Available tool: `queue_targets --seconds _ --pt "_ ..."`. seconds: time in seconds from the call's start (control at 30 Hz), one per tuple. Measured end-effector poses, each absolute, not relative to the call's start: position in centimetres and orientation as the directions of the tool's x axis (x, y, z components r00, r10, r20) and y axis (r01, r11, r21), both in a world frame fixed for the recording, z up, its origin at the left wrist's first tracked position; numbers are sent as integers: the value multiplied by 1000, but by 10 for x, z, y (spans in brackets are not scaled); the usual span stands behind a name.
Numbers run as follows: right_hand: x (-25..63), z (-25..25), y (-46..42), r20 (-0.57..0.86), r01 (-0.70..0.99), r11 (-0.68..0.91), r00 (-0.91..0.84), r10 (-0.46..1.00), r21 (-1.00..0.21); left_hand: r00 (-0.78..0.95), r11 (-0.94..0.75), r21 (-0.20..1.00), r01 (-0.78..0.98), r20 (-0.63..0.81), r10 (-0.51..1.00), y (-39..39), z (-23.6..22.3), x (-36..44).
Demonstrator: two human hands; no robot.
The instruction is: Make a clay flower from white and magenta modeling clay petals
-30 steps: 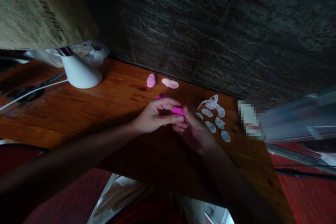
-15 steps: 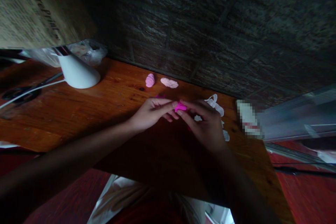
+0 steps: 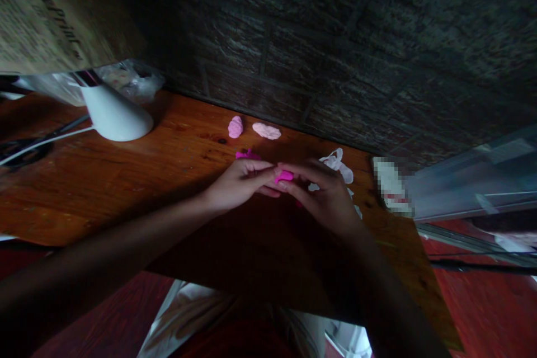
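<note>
A small piece of bright pink modelling clay (image 3: 285, 177) is pinched between my two hands above the wooden table (image 3: 184, 151). My left hand (image 3: 239, 183) grips its left side with thumb and fingers. From the right, my right hand (image 3: 321, 193) holds it between thumb and index finger. Behind my left hand lies another bright pink lump (image 3: 247, 154), partly hidden. Farther back, near the wall, rest a ridged pink clay lump (image 3: 235, 127) and a flatter pale pink clay piece (image 3: 267, 131). White crumpled scraps (image 3: 339, 164) lie beyond my right hand, partly covered by it.
A white lamp base (image 3: 119, 114) with a cable stands at the left, under a printed paper shade (image 3: 54, 17). Dark-handled scissors (image 3: 27, 152) and clear plastic bags (image 3: 134, 81) are near it. A dark stone wall (image 3: 272, 39) borders the back; a translucent bin (image 3: 474, 179) stands right.
The view has shifted slightly, so the scene sits a little farther left. The clay between my fingers has turned a little and looks more elongated. More of the pink lump behind my left hand shows.
</note>
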State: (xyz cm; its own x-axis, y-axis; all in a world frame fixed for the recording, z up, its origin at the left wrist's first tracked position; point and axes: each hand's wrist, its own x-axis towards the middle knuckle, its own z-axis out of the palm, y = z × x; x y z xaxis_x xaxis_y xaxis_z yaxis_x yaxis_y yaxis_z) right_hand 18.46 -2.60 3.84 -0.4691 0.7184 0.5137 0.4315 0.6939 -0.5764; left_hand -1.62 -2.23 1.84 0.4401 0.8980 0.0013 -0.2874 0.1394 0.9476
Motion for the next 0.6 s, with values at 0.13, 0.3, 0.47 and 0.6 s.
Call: queue_targets --seconds 0.13,0.3,0.47,0.6 --pt "185 39 -25 502 382 650 -421 755 -657 452 207 912 -356 -26 892 -25 19 -15" --pt "192 47 -25 401 488 581 -429 810 -651 425 256 875 -410 -65 903 -25 17 -10" --pt "209 58 -28 59 701 484 -537 841 -524 307 236 883 -407 -111 945 -21 21 -14" --pt "207 56 -29 -127 756 482 -586 801 -443 271 162 924 -346 -67 960 -21 20 -16"
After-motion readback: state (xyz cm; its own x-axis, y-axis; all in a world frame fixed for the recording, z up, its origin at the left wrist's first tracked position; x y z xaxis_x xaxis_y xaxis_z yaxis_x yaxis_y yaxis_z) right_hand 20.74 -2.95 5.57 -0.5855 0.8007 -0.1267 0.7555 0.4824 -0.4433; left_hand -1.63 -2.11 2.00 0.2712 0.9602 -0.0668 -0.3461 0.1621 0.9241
